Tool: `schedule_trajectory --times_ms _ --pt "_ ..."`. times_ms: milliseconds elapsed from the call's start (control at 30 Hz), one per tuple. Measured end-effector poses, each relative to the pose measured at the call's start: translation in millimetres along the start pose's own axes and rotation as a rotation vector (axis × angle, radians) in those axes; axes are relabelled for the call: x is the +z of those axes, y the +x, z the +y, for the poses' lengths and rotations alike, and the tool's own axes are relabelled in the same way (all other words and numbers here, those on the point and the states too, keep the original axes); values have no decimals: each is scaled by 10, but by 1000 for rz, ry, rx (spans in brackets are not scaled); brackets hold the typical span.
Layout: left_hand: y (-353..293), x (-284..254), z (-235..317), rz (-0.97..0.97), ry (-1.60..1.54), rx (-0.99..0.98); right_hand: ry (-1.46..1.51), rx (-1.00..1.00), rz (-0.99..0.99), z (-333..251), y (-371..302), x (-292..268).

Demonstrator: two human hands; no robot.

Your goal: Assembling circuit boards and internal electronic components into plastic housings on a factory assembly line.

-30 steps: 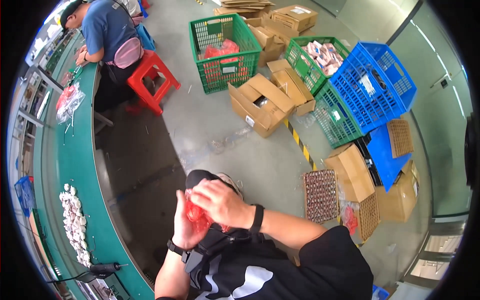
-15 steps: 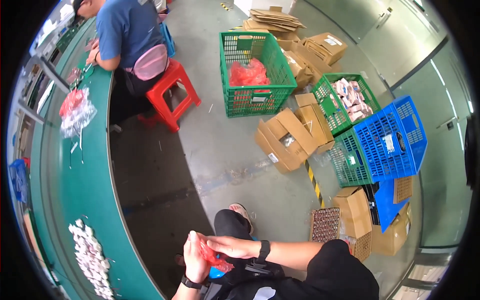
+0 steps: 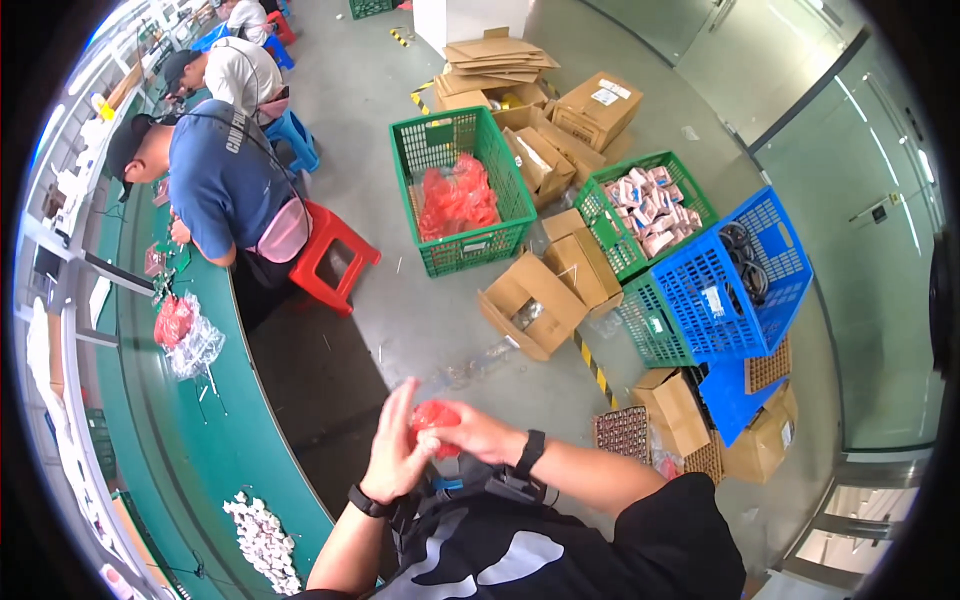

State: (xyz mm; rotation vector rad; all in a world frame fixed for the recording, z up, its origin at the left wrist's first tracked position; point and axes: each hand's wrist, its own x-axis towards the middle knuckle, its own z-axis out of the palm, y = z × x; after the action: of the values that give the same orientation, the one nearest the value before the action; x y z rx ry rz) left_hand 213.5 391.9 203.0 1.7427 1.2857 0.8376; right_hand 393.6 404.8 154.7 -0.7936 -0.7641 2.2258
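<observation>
A crumpled red plastic bag is bunched up in front of my body. My right hand is closed round it, with the bag showing between thumb and fingers. My left hand is held upright beside the bag, fingers stretched out and its palm toward it. The left thumb comes near the right fingertips; whether they touch I cannot tell. Left of my hands, a pile of small white parts lies on the green workbench.
Co-workers sit along the bench, the nearest, in a blue shirt, on a red stool. A green crate holding red plastic, cardboard boxes and a blue crate with black cables stand on the floor. Red and clear bags lie on the bench.
My hands have come up and away from my lap. The red bag, loosely hanging out before, is now balled in my right hand, and my left hand has opened away from it. The view has shifted.
</observation>
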Motion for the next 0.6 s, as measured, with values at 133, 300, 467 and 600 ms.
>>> schedule_trajectory --times_ms 133,300,467,600 --pt "99 -549 -317 221 -81 -246 -131 -181 199 -666 512 -518" --pt "-448 -1119 -1394 91 416 -542 -31 -216 231 -1259 1312 -1506" --pt "-1007 -1187 -2493 239 332 -829 -33 -13 461 -1767 1854 -2382" --pt "-1414 -838 -3428 452 -68 -1006 -140 -148 714 -2366 2346 -2381"
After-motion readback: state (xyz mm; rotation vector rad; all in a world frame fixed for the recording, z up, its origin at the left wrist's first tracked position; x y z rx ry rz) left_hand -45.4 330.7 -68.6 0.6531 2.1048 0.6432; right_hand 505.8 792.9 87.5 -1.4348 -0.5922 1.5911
